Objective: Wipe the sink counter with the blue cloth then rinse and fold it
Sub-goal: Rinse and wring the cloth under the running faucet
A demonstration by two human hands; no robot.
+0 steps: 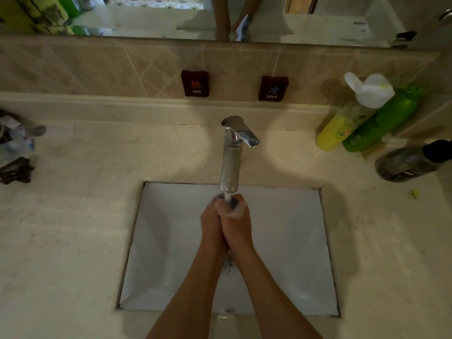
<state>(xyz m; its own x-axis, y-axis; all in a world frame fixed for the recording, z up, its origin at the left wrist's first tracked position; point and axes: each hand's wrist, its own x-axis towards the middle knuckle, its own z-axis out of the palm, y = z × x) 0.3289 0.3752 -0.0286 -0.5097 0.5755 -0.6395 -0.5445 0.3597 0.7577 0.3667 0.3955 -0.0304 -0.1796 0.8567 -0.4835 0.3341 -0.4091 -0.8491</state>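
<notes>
The blue cloth (231,204) is bunched so tightly between your hands that only a dark sliver shows at the fingertips, in the centre of the frame over the sink (293,241). Your left hand (212,222) and right hand (236,222) are both clenched around it, pressed palm to palm with knuckles touching. A stream of water (227,196) from the tap (230,165) lands right on the cloth where your fingers meet. Water also runs down between your wrists. The counter (73,216) surrounds the sink. On the wall above sit the hot label (195,83) and cold label (273,88). At upper right lie a yellow bottle (337,132), a green bottle (381,121) and a dark bottle (411,161).
</notes>
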